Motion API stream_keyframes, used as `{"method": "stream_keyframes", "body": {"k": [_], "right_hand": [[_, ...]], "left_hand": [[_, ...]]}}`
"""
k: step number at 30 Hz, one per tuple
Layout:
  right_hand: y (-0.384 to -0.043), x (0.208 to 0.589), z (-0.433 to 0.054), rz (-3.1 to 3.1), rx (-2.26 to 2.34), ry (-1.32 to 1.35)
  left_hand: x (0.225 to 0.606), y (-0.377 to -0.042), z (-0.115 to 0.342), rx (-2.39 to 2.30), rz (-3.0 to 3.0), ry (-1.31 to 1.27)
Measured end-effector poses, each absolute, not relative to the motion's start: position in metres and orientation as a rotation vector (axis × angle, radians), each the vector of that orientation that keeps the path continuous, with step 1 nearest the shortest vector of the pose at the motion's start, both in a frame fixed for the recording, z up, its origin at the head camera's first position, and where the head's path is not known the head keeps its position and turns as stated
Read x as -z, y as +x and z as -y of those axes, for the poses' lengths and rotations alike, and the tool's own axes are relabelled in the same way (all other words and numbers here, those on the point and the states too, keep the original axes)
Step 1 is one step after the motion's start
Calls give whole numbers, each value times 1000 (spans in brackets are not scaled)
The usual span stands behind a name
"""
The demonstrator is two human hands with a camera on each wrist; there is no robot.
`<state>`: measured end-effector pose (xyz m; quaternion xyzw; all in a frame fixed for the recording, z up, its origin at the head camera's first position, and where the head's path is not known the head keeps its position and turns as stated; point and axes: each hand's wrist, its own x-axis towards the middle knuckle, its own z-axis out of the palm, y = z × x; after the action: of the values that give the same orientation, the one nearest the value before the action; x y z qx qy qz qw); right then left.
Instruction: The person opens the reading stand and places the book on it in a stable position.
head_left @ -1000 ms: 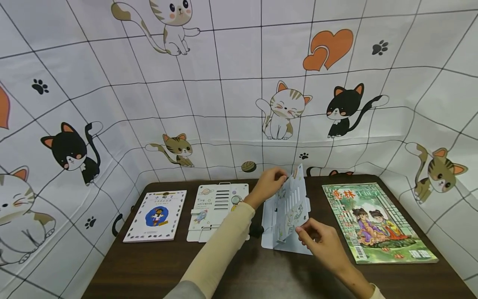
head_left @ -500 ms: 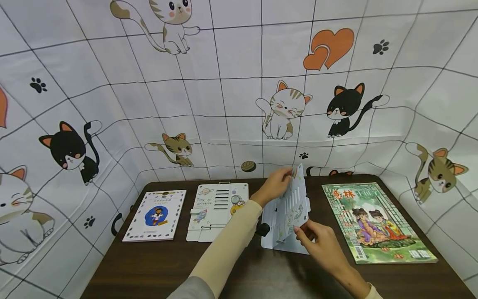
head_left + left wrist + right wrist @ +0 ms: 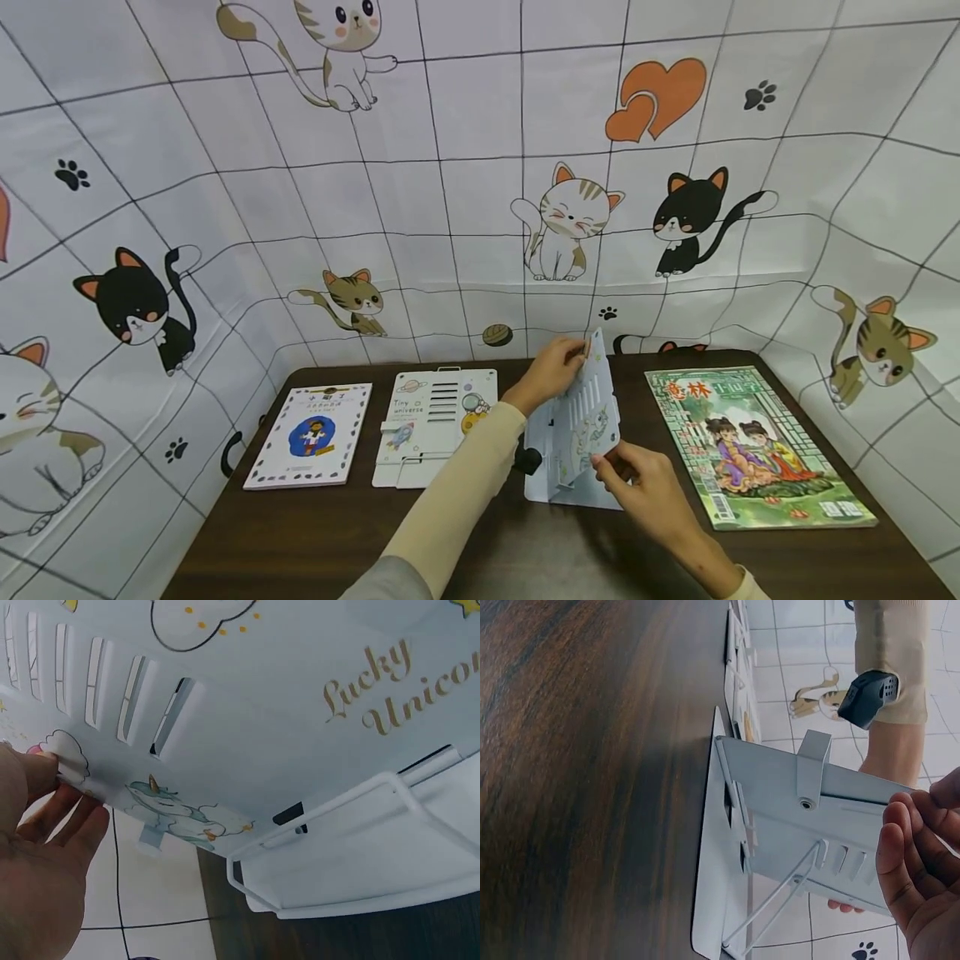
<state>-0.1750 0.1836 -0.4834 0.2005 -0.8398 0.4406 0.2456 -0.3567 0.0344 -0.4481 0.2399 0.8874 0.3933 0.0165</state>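
Our left hand (image 3: 550, 373) grips the book stand (image 3: 591, 437) at its far edge; our right hand (image 3: 651, 493) pinches its near edge.

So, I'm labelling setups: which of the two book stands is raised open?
The Lucky Unicorn book stand, gripped by the left hand: it stands open, whereas the Tiny universe book stand lies flat.

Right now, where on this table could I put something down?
The table is bare front left, between the white booklet and left sleeve; also front centre, between that sleeve and the right hand. Further back is crowded: the flat stand, the raised stand held by left hand and right hand, the green magazine.
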Motion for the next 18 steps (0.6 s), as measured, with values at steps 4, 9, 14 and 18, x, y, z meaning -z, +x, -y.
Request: {"method": "stream_keyframes", "body": {"k": [4, 9, 14, 18], "right_hand": [[-176, 482, -187, 2272, -1201, 535], [-178, 479, -193, 2267, -1178, 502], [-181, 479, -202, 2305, -1134, 441], [-186, 479, -211, 2311, -1107, 411]], "left_hand": [[450, -358, -30, -1243, -2759, 688], [452, -359, -22, -1322, -2753, 660], [453, -360, -14, -1396, -2745, 630], [456, -361, -7, -1437, -2763, 621]]}}
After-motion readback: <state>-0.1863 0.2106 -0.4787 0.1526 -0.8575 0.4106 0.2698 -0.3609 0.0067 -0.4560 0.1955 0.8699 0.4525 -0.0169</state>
